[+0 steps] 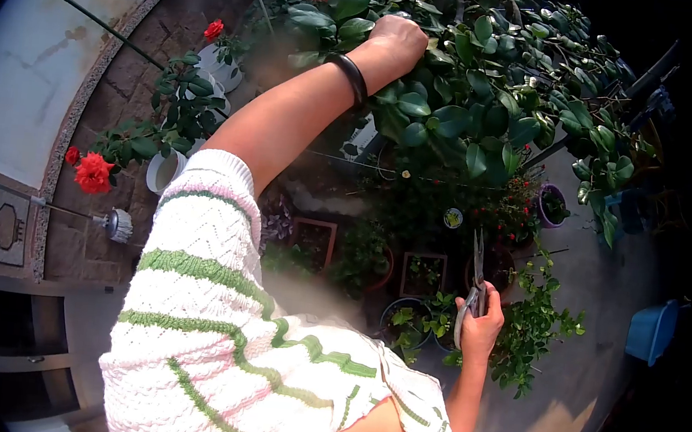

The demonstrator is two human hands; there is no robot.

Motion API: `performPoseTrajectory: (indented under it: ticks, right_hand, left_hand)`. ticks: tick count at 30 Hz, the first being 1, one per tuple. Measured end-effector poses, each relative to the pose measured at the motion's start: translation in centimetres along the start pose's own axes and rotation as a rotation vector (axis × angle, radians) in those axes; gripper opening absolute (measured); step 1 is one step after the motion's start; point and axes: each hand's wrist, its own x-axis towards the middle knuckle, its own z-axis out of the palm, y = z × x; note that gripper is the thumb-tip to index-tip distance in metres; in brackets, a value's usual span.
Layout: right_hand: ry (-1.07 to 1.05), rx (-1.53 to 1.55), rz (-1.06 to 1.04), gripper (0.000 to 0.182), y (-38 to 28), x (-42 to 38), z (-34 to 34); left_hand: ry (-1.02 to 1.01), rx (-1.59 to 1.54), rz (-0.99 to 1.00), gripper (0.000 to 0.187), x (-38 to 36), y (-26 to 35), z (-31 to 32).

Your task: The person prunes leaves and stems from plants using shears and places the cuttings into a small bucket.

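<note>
My left hand (pixel 399 41), with a dark bangle (pixel 348 78) on its wrist, reaches up into a bush with glossy green leaves (pixel 453 120). Its fingers are curled closed among the leaves, and what they hold is hidden. Lower down on the right, my right hand (pixel 481 322) is closed around the handles of metal shears (pixel 478 265). The blades point upward, slightly apart, and touch no leaves of the bush.
Red flowers (pixel 93 172) and a white pot (pixel 165 171) stand at the left. Below the bush are potted plants, including a square planter (pixel 423 274) and a purple pot (pixel 553 205). A leafy plant (pixel 527 331) is beside my right hand. A blue tub (pixel 652 332) stands far right.
</note>
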Motion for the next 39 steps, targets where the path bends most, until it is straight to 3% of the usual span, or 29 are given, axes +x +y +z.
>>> performPoseTrajectory:
  ticks: [6,10,12,20,21,24,25,28,32,35,36,37,39]
  right_hand:
    - [0.018,0.026,-0.03,0.047,1.1,-1.0,0.3]
    - [-0.002,-0.054,0.01,0.047,0.7,-1.1,1.1]
    - [-0.001,-0.063,-0.039,0.048,0.7,-0.8,1.5]
    - [-0.012,-0.044,-0.116,0.048,-1.4,2.0,2.2]
    - [-0.026,-0.047,-0.084,0.049,-1.7,2.1,2.2]
    - [-0.061,-0.057,-0.027,0.05,-2.5,2.5,2.5]
    - [-0.068,-0.062,-0.029,0.05,-2.6,2.4,2.4]
    - [-0.07,-0.036,-0.06,0.051,-1.3,2.5,2.5]
    - [-0.046,-0.069,-0.093,0.049,-2.0,2.4,2.4]
    - [-0.095,0.047,0.102,0.048,-1.9,2.5,2.1]
    - [-0.081,0.005,0.041,0.048,-1.5,2.5,2.0]
    - [-0.067,-0.038,-0.023,0.047,-0.9,2.6,1.9]
    - [-0.073,-0.053,-0.08,0.047,-0.7,2.8,2.0]
  left_hand:
    - [-0.051,-0.109,-0.01,0.024,1.2,-4.4,3.7]
    - [0.045,-0.504,-0.167,0.029,1.0,-6.5,5.6]
    - [0.202,-0.808,-0.218,0.031,1.5,-7.8,6.1]
    - [-0.15,-0.552,0.105,0.042,0.8,-6.6,4.8]
    - [-0.263,-0.496,0.1,0.056,1.1,-6.3,4.7]
    - [-0.186,-0.399,0.071,0.068,-0.5,-4.3,1.8]
    - [-0.165,-0.32,0.104,0.082,-0.4,-3.9,2.3]
    - [-0.216,-0.122,0.079,0.09,-2.2,-0.7,1.7]
    - [0.203,-0.22,0.005,0.078,-4.6,-1.9,6.9]
    - [0.388,-0.72,-0.136,0.05,-5.4,-5.1,5.7]
    - [0.485,-0.95,-0.179,0.043,-5.3,-6.6,6.3]
    - [0.442,-1.081,-0.184,0.033,-5.2,-7.6,6.8]
    - [0.396,-1.142,-0.188,0.032,-4.9,-7.7,7.7]
